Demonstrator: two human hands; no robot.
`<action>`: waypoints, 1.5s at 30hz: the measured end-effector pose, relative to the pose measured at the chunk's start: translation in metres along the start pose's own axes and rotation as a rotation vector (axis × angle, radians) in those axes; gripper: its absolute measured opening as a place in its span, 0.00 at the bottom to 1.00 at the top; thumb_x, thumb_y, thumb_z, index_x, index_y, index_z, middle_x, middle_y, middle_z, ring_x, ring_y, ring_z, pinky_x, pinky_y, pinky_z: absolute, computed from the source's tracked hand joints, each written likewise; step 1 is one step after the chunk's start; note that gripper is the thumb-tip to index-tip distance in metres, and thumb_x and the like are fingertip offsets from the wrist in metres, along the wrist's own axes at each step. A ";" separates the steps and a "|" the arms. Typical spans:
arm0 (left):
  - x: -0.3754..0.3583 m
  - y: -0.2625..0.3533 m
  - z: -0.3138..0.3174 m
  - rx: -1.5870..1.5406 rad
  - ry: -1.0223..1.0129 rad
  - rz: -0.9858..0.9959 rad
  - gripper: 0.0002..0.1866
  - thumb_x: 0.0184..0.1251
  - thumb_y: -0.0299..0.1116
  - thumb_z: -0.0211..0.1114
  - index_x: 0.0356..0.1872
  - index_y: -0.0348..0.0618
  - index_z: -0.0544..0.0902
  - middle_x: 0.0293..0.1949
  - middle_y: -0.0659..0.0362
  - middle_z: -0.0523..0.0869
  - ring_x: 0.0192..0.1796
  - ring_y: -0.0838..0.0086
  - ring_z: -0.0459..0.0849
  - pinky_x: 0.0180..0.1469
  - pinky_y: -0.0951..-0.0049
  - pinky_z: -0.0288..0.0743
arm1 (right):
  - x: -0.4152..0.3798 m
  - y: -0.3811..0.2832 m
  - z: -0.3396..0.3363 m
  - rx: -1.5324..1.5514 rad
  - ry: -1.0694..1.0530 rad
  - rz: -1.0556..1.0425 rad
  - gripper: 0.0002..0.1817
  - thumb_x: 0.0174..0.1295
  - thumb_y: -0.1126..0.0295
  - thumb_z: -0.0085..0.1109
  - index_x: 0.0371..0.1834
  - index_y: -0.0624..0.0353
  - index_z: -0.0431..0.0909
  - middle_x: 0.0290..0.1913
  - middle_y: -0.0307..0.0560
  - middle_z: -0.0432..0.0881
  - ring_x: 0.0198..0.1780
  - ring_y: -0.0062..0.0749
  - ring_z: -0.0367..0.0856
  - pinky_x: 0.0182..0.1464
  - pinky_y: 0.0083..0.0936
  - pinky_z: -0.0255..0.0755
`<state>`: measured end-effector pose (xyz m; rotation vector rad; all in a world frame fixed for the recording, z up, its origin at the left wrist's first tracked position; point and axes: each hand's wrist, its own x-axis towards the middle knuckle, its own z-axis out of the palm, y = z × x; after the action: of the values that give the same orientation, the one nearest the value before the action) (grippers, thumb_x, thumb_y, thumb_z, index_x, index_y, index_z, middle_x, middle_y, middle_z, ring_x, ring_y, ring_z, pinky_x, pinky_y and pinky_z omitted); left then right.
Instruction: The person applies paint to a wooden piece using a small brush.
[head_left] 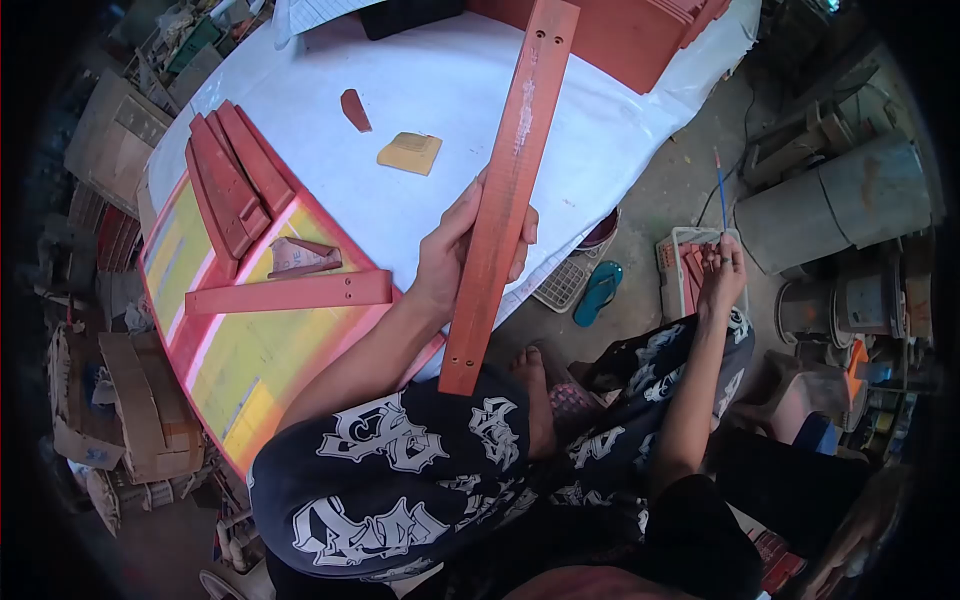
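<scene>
Left hand (448,245) is clamped round a long red bar (508,190), slanted across table (290,100) edge and lap. Right hand (722,272) pinches a thin blue brush (723,195). Graffiti-style lettering on the trousers (385,440), can't read it.

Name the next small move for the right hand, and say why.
Probably bring the thin blue tool to the pale patch on the red strip: the right hand holds the tool well away, while the left hand holds the strip with that patch showing.
</scene>
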<state>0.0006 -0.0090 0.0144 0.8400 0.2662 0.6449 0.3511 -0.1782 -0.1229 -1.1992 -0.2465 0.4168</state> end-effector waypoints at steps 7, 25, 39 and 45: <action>0.000 -0.001 0.001 -0.044 0.093 0.008 0.27 0.77 0.51 0.42 0.67 0.45 0.63 0.33 0.54 0.78 0.24 0.74 0.77 0.27 0.77 0.73 | 0.023 0.040 -0.047 -0.692 -0.160 -0.189 0.08 0.65 0.70 0.62 0.39 0.65 0.81 0.32 0.42 0.84 0.33 0.22 0.80 0.38 0.20 0.74; 0.005 0.000 -0.002 -0.086 0.296 -0.024 0.23 0.79 0.47 0.37 0.60 0.43 0.69 0.37 0.55 0.77 0.25 0.74 0.76 0.25 0.78 0.69 | 0.030 0.198 0.059 -1.623 -0.395 -0.125 0.10 0.61 0.60 0.58 0.40 0.48 0.85 0.40 0.57 0.85 0.42 0.58 0.84 0.44 0.48 0.77; 0.003 0.004 -0.005 -0.093 0.212 -0.022 0.24 0.79 0.49 0.34 0.55 0.41 0.71 0.38 0.57 0.77 0.26 0.75 0.74 0.29 0.76 0.70 | 0.039 0.171 0.058 -1.593 -0.564 -0.263 0.11 0.59 0.66 0.56 0.39 0.59 0.83 0.37 0.62 0.84 0.41 0.63 0.83 0.45 0.51 0.77; 0.006 0.002 -0.006 -0.141 0.220 -0.022 0.23 0.80 0.48 0.35 0.57 0.41 0.70 0.38 0.57 0.77 0.27 0.76 0.74 0.27 0.79 0.64 | 0.014 0.113 0.069 -1.701 -0.706 -0.450 0.12 0.64 0.59 0.56 0.37 0.54 0.83 0.35 0.57 0.84 0.37 0.59 0.83 0.39 0.49 0.77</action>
<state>0.0018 -0.0009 0.0117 0.6306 0.4238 0.7276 0.3150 -0.0797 -0.2047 -2.5009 -1.6865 0.1351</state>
